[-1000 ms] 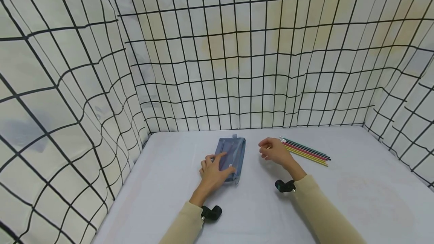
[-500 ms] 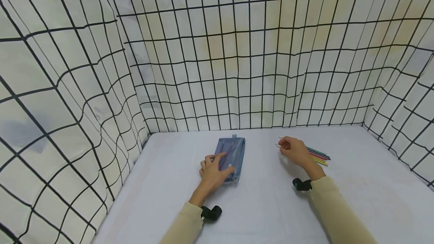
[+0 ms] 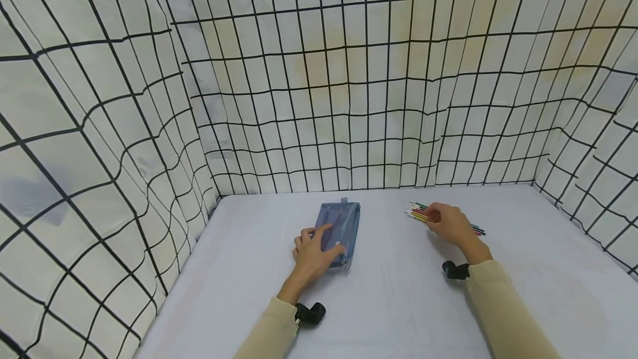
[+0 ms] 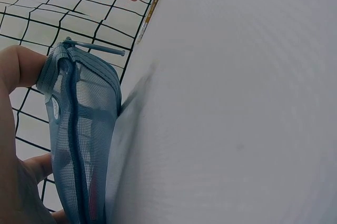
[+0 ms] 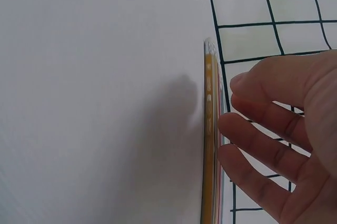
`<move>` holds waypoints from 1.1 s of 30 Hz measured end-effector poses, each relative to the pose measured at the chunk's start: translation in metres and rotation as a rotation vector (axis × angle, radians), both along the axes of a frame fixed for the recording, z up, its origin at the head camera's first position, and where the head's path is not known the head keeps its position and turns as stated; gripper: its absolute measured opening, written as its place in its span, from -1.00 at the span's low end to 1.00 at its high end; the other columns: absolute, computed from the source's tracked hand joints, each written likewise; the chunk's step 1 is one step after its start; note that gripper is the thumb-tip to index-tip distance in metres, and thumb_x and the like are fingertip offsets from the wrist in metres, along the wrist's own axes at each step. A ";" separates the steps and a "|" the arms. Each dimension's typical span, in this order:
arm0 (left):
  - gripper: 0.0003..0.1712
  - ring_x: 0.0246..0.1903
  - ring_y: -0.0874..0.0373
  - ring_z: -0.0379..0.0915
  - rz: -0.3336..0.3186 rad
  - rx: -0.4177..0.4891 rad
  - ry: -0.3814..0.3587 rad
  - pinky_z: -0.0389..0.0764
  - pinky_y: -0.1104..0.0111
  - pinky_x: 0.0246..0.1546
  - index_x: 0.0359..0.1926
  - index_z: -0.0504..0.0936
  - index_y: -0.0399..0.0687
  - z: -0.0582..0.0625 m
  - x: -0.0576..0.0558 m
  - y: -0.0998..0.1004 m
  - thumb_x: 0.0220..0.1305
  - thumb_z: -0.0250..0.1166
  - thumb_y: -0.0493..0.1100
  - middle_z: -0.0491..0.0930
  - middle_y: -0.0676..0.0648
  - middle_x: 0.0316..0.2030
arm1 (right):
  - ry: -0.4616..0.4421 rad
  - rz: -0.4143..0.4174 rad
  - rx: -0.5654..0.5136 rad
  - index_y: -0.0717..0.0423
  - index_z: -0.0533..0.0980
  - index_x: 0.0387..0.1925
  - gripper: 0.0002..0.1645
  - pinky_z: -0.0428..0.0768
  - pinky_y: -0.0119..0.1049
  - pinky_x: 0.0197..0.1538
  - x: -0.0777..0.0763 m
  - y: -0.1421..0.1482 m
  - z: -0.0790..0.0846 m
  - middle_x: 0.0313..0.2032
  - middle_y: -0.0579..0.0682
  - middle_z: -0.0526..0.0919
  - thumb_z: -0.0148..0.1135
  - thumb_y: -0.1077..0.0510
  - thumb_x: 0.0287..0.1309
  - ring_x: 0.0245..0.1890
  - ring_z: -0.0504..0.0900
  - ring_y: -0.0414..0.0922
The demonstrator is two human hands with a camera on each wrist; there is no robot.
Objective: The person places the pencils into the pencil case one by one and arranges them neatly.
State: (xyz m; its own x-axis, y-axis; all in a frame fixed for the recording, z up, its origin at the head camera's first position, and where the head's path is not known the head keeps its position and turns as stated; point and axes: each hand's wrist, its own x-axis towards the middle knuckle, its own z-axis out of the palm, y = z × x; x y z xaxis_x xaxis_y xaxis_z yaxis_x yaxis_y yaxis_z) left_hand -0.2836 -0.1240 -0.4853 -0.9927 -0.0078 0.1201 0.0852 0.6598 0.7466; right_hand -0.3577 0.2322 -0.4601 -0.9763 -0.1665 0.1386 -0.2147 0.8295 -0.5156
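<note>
Pouch [image 3: 349, 223], blue and see-through, lies flat beneath the spread fingers of the left hand [image 3: 313, 254], which press on it without curling round it; the thumb rests near the corner closest to the wrist. Its zip [image 4: 77, 129] runs along the side below that thumb, and something pink [image 4: 93, 195] shows through the mesh. Well off to the right, the right hand [image 3: 448, 227] hangs over a bundle of pencils [image 5: 209, 145], fingers loosely bent, thumb tip near the index finger, gripping nothing. Pencil ends poke out left of those fingertips, the opposite ends beyond the hand. Whether the fingertips touch the pencils, I cannot tell. Both hands are above a white table [image 3: 379, 303].
</note>
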 end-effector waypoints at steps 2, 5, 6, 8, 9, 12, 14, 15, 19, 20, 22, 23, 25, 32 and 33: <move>-0.16 0.26 -0.22 0.04 0.000 0.001 0.000 0.06 -0.21 0.25 0.45 0.41 0.22 0.000 0.000 0.000 0.13 0.36 0.22 0.17 -0.28 0.36 | -0.015 -0.014 0.017 0.22 0.60 0.00 -0.70 0.59 -0.01 -0.09 0.000 0.002 0.001 -0.11 0.18 0.72 0.31 0.25 0.23 -0.12 0.64 0.07; -0.15 0.25 -0.22 0.05 -0.001 0.000 0.000 0.06 -0.20 0.25 0.45 0.41 0.22 0.000 0.000 0.000 0.13 0.36 0.23 0.17 -0.28 0.36 | -0.019 -0.026 0.035 0.22 0.61 -0.01 -0.70 0.58 0.02 -0.06 0.000 0.005 0.002 -0.10 0.20 0.72 0.31 0.26 0.21 -0.12 0.63 0.08; -0.15 0.25 -0.22 0.05 -0.001 0.000 0.000 0.06 -0.20 0.25 0.45 0.41 0.21 0.000 0.000 0.000 0.13 0.36 0.23 0.17 -0.28 0.36 | -0.018 -0.029 0.041 0.22 0.61 -0.01 -0.70 0.57 0.03 -0.06 0.000 0.006 0.002 -0.10 0.20 0.72 0.30 0.26 0.20 -0.12 0.63 0.08; -0.15 0.25 -0.22 0.05 -0.002 0.000 -0.001 0.06 -0.20 0.24 0.45 0.41 0.21 0.000 0.000 0.000 0.12 0.36 0.23 0.18 -0.28 0.36 | -0.014 -0.029 0.051 0.22 0.62 -0.01 -0.70 0.57 0.03 -0.06 0.000 0.008 0.001 -0.10 0.20 0.72 0.30 0.26 0.20 -0.13 0.62 0.07; -0.14 0.25 -0.21 0.05 -0.002 -0.002 -0.002 0.06 -0.20 0.24 0.45 0.41 0.21 0.000 -0.001 0.000 0.12 0.35 0.24 0.18 -0.28 0.36 | -0.012 -0.028 0.055 0.22 0.62 -0.02 -0.70 0.57 0.03 -0.07 -0.001 0.010 0.001 -0.11 0.20 0.72 0.30 0.27 0.19 -0.14 0.62 0.07; -0.13 0.24 -0.21 0.05 -0.003 -0.007 -0.002 0.07 -0.19 0.24 0.46 0.40 0.21 -0.001 -0.002 0.000 0.11 0.35 0.25 0.18 -0.27 0.36 | -0.007 -0.027 0.064 0.20 0.63 -0.02 -0.70 0.56 0.03 -0.07 -0.001 0.013 0.000 -0.12 0.18 0.72 0.31 0.27 0.18 -0.15 0.62 0.06; -0.13 0.24 -0.21 0.05 -0.004 -0.010 -0.002 0.07 -0.19 0.24 0.46 0.40 0.21 -0.001 -0.002 0.000 0.11 0.35 0.25 0.18 -0.27 0.36 | -0.005 -0.026 0.070 0.20 0.63 -0.03 -0.70 0.55 0.03 -0.08 -0.001 0.015 -0.001 -0.12 0.18 0.72 0.32 0.27 0.17 -0.16 0.62 0.06; -0.13 0.24 -0.21 0.05 -0.004 -0.011 -0.003 0.07 -0.19 0.24 0.46 0.40 0.20 -0.001 -0.002 0.000 0.11 0.34 0.25 0.18 -0.27 0.36 | -0.007 -0.023 0.071 0.20 0.62 -0.04 -0.71 0.55 0.04 -0.08 -0.002 0.016 -0.001 -0.12 0.18 0.72 0.33 0.28 0.17 -0.16 0.62 0.06; -0.13 0.25 -0.21 0.05 -0.004 -0.009 -0.003 0.07 -0.20 0.24 0.46 0.40 0.20 -0.001 -0.002 -0.001 0.11 0.34 0.25 0.18 -0.28 0.36 | -0.012 -0.015 0.085 0.20 0.63 -0.05 -0.71 0.56 0.03 -0.10 -0.002 0.018 -0.002 -0.16 0.16 0.72 0.34 0.29 0.16 -0.18 0.63 0.04; -0.13 0.25 -0.21 0.05 -0.003 -0.009 -0.003 0.07 -0.19 0.24 0.46 0.40 0.21 -0.001 -0.002 -0.001 0.11 0.34 0.25 0.18 -0.28 0.36 | -0.014 -0.013 0.090 0.19 0.63 -0.06 -0.71 0.57 0.02 -0.11 -0.003 0.018 -0.003 -0.17 0.15 0.73 0.34 0.30 0.15 -0.19 0.63 0.03; -0.13 0.25 -0.21 0.05 -0.002 -0.007 -0.002 0.07 -0.20 0.24 0.46 0.40 0.21 0.000 -0.001 0.000 0.12 0.34 0.24 0.18 -0.28 0.36 | -0.020 -0.009 0.103 0.19 0.63 -0.06 -0.71 0.56 -0.01 -0.14 -0.003 0.018 -0.003 -0.20 0.13 0.72 0.34 0.31 0.14 -0.22 0.61 0.02; -0.13 0.24 -0.21 0.05 -0.002 -0.007 -0.001 0.07 -0.20 0.23 0.45 0.40 0.21 0.000 -0.001 -0.001 0.11 0.35 0.24 0.18 -0.28 0.36 | -0.024 -0.009 0.110 0.18 0.63 -0.07 -0.71 0.55 -0.03 -0.16 -0.003 0.018 -0.003 -0.21 0.12 0.72 0.34 0.32 0.14 -0.24 0.60 0.01; -0.14 0.24 -0.21 0.05 0.000 -0.006 -0.002 0.07 -0.20 0.23 0.45 0.40 0.21 0.000 -0.001 -0.001 0.12 0.35 0.24 0.18 -0.28 0.36 | -0.033 -0.010 0.123 0.18 0.63 -0.06 -0.71 0.54 -0.04 -0.17 -0.002 0.018 -0.002 -0.23 0.11 0.71 0.34 0.32 0.13 -0.25 0.59 0.00; -0.14 0.26 -0.22 0.04 0.003 -0.008 -0.012 0.06 -0.20 0.26 0.46 0.40 0.23 -0.001 -0.001 0.000 0.13 0.35 0.23 0.17 -0.28 0.36 | -0.048 -0.007 0.165 0.18 0.63 -0.05 -0.69 0.55 -0.06 -0.21 0.000 0.017 0.000 -0.24 0.10 0.72 0.34 0.33 0.14 -0.29 0.59 -0.01; -0.14 0.27 -0.22 0.04 0.004 -0.007 -0.012 0.06 -0.21 0.26 0.46 0.40 0.23 -0.001 -0.001 0.000 0.13 0.35 0.23 0.17 -0.28 0.36 | -0.046 -0.006 0.171 0.17 0.63 -0.05 -0.70 0.54 -0.07 -0.22 0.000 0.017 0.000 -0.25 0.09 0.72 0.33 0.33 0.14 -0.30 0.59 -0.02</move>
